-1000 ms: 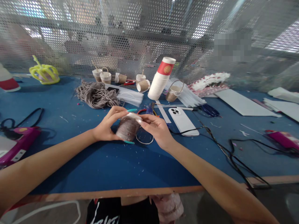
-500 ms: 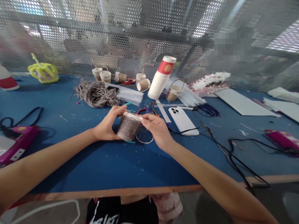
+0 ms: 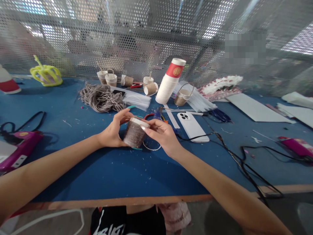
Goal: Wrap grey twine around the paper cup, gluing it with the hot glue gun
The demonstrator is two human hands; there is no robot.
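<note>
A paper cup wound with grey-brown cord (image 3: 134, 134) is held slightly tilted just over the table. Its white rim shows bare above the cord. My left hand (image 3: 112, 130) grips the cup from the left, long teal nails showing above and below it. On the other side, my right hand (image 3: 166, 137) pinches the upper edge near the rim, the thumb lying on the outside. Some of the right fingers are hidden behind the cup. A thin pale cord loop (image 3: 153, 149) lies on the table beside the cup.
Behind the cup lies a bundle of grey cord (image 3: 100, 98). Nearby are a tall leaning stack of paper cups (image 3: 167, 86), several small cord-wrapped baskets, and a white phone (image 3: 193, 127). Black cables (image 3: 234, 156) run across the right side; a magenta power strip (image 3: 22, 150) sits left.
The cup has turned slightly in my hands, and more of its white rim shows. My right thumb has shifted slightly down and left along the cup's edge.
</note>
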